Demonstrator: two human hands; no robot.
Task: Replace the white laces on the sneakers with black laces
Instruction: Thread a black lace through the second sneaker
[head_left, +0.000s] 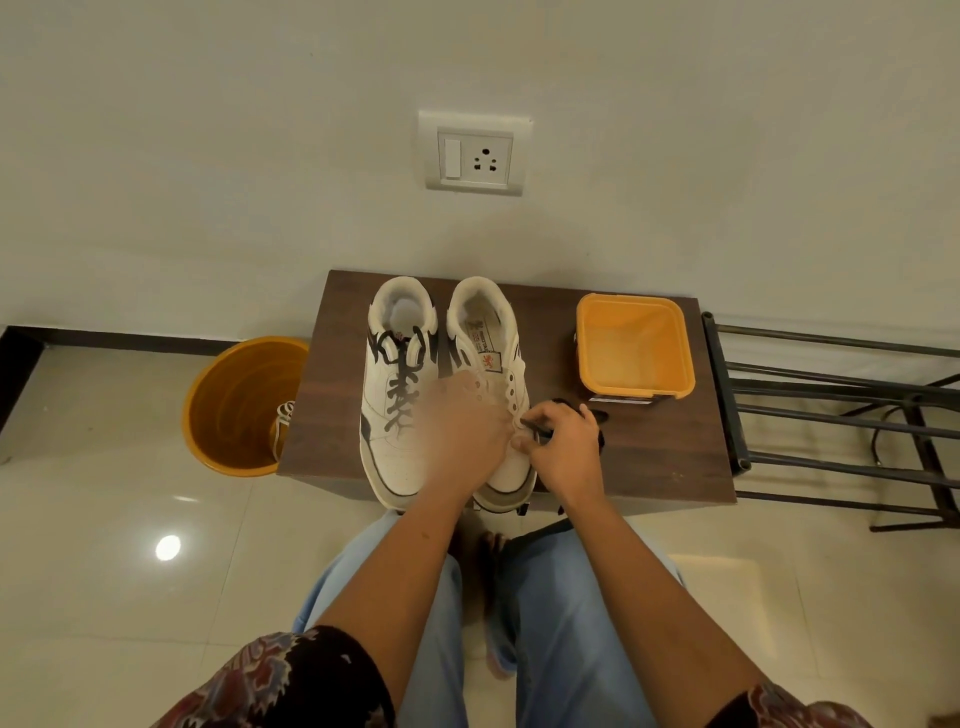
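Centrally, on the brown table (322, 415), two white sneakers stand side by side: the left sneaker (387, 410) wears a black lace, while over the unlaced right sneaker (501, 374) the blurred left hand (462, 421) lies, grip impossible to tell, and the right hand (563, 441) pinches a black lace (540, 429). At right the yellow box (635, 345) looks empty; at lower left the orange bucket (228, 405) holds a white lace (283, 426).

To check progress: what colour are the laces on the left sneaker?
Black, seen in the head view: the left sneaker is already laced.
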